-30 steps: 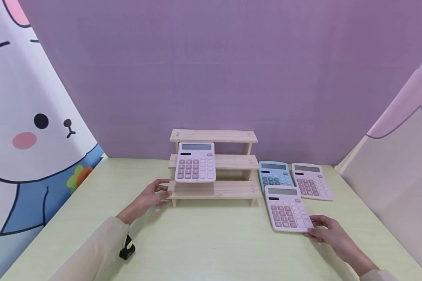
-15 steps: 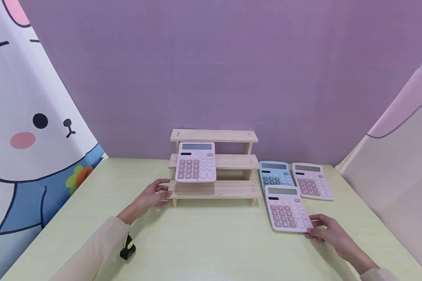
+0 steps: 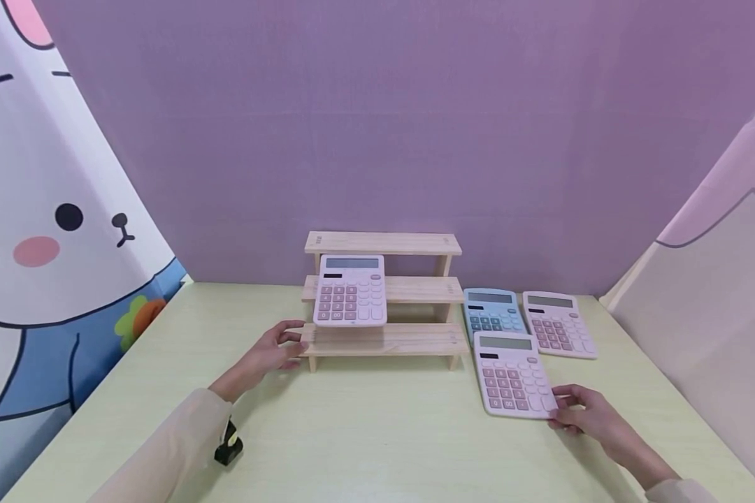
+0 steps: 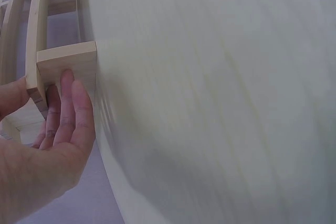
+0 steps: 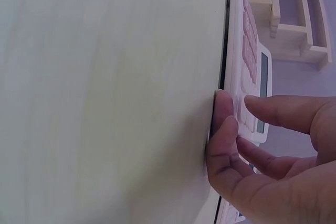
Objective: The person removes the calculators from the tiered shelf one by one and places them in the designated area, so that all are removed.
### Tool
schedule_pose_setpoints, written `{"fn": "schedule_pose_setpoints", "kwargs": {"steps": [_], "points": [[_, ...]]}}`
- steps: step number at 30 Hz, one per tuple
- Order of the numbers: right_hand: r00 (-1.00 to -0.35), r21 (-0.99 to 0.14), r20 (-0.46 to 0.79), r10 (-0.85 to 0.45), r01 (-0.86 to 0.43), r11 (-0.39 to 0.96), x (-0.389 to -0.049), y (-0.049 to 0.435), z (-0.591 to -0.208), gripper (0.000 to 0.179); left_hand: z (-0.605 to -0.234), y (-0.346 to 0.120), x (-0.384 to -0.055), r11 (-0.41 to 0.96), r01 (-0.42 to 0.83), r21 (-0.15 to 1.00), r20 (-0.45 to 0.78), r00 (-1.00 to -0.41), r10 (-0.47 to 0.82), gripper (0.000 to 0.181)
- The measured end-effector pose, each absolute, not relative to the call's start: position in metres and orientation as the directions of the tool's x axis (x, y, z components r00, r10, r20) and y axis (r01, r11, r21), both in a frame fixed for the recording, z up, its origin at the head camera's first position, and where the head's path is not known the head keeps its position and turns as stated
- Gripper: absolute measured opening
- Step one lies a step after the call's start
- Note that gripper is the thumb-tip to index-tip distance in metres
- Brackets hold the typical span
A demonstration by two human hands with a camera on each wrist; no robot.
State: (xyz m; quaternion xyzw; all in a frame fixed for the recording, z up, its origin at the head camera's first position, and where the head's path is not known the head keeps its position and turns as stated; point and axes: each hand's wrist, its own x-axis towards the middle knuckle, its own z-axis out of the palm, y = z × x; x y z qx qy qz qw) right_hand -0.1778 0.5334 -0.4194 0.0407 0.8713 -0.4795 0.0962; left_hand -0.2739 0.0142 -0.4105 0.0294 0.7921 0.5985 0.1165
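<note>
My left hand [image 3: 267, 353] grips the left end of a three-step wooden rack's [image 3: 428, 338] lowest board; in the left wrist view the thumb lies on top and the fingers [image 4: 82, 109] curl beneath. A pink calculator [image 3: 350, 292] leans on the rack's left half, facing me. To the right, a second pink calculator [image 3: 516, 378] lies on the table, and my right hand [image 3: 594, 423] pinches its near right corner. In the right wrist view the thumb is over the keys and fingertips [image 5: 223, 111] are at the underside.
Behind the gripped calculator lie a blue calculator [image 3: 491, 307], partly covered by it, and another pink one [image 3: 558, 325]. A small black object [image 3: 228, 447] shows beside the left sleeve. A purple wall [image 3: 377, 126] rises behind the table; printed curtains [image 3: 50, 335] flank it.
The front pink calculator's near edge has shifted slightly toward me and to the left, with the right hand at its corner. The left hand and rack look unchanged.
</note>
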Motion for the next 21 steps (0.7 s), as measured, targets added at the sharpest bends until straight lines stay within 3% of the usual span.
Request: {"fn": "schedule_pose_setpoints", "kwargs": {"steps": [21], "points": [[-0.988,-0.819,-0.141,-0.060,0.083,0.567,-0.185,0.538,-0.398,0.048,-0.409,0.015,-0.274,0.290,-0.103,0.952,-0.161,-0.969,0.185,0.055]]}}
